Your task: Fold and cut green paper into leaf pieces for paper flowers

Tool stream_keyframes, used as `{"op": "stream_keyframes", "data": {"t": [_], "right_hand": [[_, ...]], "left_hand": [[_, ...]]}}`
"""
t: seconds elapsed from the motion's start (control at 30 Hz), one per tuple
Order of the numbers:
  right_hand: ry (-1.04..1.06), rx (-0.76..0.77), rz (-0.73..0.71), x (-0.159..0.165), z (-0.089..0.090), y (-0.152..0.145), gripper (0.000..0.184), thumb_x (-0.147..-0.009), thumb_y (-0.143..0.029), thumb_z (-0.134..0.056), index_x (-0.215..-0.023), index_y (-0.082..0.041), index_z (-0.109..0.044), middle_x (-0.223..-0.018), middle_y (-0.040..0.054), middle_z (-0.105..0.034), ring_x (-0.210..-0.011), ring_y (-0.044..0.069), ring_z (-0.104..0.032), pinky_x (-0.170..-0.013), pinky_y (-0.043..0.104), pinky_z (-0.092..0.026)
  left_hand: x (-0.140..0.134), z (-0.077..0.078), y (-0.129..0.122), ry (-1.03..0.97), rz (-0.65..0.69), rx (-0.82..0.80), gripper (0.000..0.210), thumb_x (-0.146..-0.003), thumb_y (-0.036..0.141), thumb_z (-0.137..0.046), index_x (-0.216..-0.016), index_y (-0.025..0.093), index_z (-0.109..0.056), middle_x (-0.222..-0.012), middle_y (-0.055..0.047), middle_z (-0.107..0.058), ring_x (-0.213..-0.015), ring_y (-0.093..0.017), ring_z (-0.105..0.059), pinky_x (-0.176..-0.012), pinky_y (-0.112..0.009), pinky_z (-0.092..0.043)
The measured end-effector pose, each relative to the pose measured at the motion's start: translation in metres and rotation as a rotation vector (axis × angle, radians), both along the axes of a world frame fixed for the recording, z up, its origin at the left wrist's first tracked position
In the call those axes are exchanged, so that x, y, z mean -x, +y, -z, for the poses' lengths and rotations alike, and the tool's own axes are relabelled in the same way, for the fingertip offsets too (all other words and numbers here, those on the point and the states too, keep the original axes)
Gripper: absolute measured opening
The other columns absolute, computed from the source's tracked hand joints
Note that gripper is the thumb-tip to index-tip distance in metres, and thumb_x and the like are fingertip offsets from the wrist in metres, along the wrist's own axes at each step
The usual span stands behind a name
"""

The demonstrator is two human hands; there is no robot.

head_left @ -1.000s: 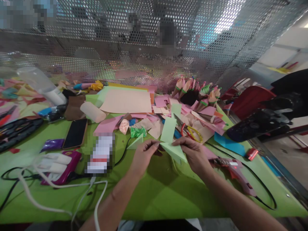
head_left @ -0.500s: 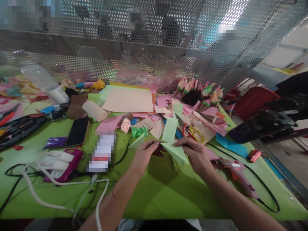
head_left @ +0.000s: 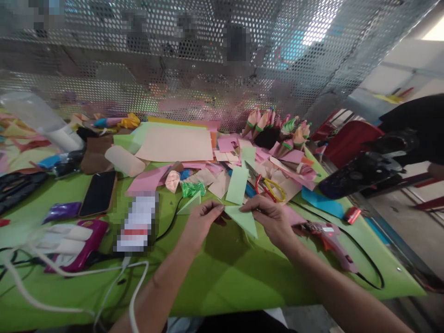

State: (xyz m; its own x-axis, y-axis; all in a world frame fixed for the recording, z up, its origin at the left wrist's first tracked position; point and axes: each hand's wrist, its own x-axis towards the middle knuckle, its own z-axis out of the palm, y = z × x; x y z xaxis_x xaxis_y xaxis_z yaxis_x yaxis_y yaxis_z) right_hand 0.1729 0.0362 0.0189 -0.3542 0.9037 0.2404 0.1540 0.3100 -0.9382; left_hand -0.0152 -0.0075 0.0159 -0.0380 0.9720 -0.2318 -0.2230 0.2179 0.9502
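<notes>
A light green piece of folded paper (head_left: pixel 243 219), roughly triangular, is pinched between my two hands above the green table. My left hand (head_left: pixel 204 219) closes thumb and finger on its left corner. On its upper right edge, my right hand (head_left: pixel 268 217) grips with thumb and fingertips. Behind it lies a flat light green paper strip (head_left: pixel 237 185). Another green paper triangle (head_left: pixel 190 204) rests just beyond my left hand. Scissors with red and yellow handles (head_left: pixel 272 188) lie past my right hand among paper scraps.
A pink hot glue gun (head_left: pixel 331 238) with a black cord lies at right. Two phones, a dark one (head_left: pixel 98 193) and a lit one (head_left: pixel 137 222), and white cables are at left. Paper flowers (head_left: pixel 262 120) stand at the back before a perforated metal panel (head_left: pixel 194 83). A dark bottle (head_left: pixel 359 173) is at right.
The camera view has shifted, so the table things appear further left. The folded green paper stays pinched in both hands and now looks flatter and more triangular.
</notes>
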Motion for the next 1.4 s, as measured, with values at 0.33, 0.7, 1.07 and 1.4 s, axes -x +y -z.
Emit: {"op": "stream_keyframes", "data": {"t": [0.33,0.7,1.07,1.4], "right_hand": [[-0.139,-0.124,-0.134,0.0021,-0.0009,-0.0019,0.029,-0.074,-0.006,-0.048,-0.078,-0.022,-0.072,-0.079,0.0025,-0.07,-0.076,0.017,-0.063,-0.071,0.03,-0.048],[-0.043,0.222,-0.102,0.0026,0.0052,0.002,0.007,-0.074,-0.021,-0.059,-0.078,-0.019,-0.065,-0.066,-0.0018,-0.06,-0.061,0.013,-0.052,-0.057,0.025,-0.039],[0.007,0.335,-0.175,-0.0001,-0.0028,0.0042,0.032,-0.086,-0.05,-0.059,-0.085,-0.019,-0.065,-0.074,0.0007,-0.057,-0.068,0.015,-0.053,-0.06,0.027,-0.04],[-0.26,0.132,-0.116,0.0025,0.003,0.0007,0.034,-0.086,-0.041,-0.058,-0.062,-0.02,-0.048,-0.058,-0.0036,-0.05,-0.058,0.012,-0.045,-0.055,0.025,-0.032]], "left_hand": [[-0.0022,-0.0012,-0.0036,0.6,0.284,-0.283,0.032,-0.094,0.045,-0.045,-0.091,0.02,-0.065,-0.088,-0.004,-0.07,-0.083,-0.02,-0.062,-0.072,-0.03,-0.042],[-0.0056,0.0014,-0.0044,0.541,0.302,-0.204,0.035,-0.094,0.05,-0.042,-0.08,0.021,-0.053,-0.07,0.001,-0.052,-0.068,-0.017,-0.049,-0.062,-0.028,-0.035],[-0.0023,0.0032,-0.0018,0.524,0.076,-0.176,0.03,-0.092,0.047,-0.043,-0.083,0.021,-0.054,-0.073,0.001,-0.056,-0.07,-0.017,-0.049,-0.065,-0.028,-0.037],[-0.0013,0.0079,-0.0023,0.554,0.012,-0.161,0.03,-0.093,0.047,-0.044,-0.086,0.021,-0.055,-0.071,0.001,-0.054,-0.067,-0.016,-0.048,-0.063,-0.028,-0.037]]}}
